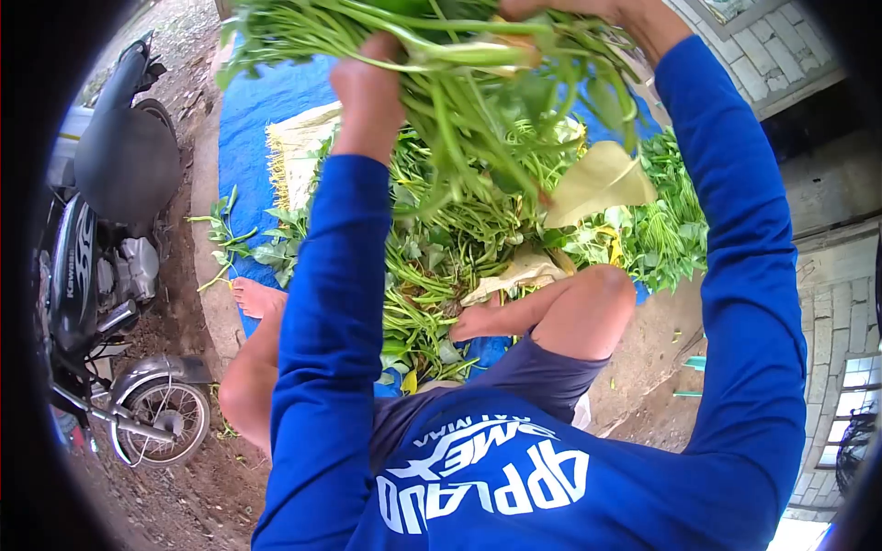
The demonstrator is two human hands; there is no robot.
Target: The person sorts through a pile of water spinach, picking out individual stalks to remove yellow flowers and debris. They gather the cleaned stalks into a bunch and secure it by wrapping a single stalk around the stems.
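Note:
A big bundle of long-stemmed leafy greens (469, 101) is raised at the top of the head view, its loose stems trailing down. My left hand (369, 87) is closed under and around the bundle, with most of its fingers hidden by stems. At the upper edge, my right hand (583, 9) grips the bundle from the other side, partly cut off by the frame. A broad yellowish leaf (602, 186) hangs below it. Under both hands, a heap of cut greens (441, 239) spreads between my bare feet.
Beneath the greens lies a blue tarp (241, 174), along with a pale woven sack (303, 138). More bunched greens (675, 230) lie at the right. A motorcycle (101, 248) stands on dirt at the left. A block wall (827, 340) rises at the right.

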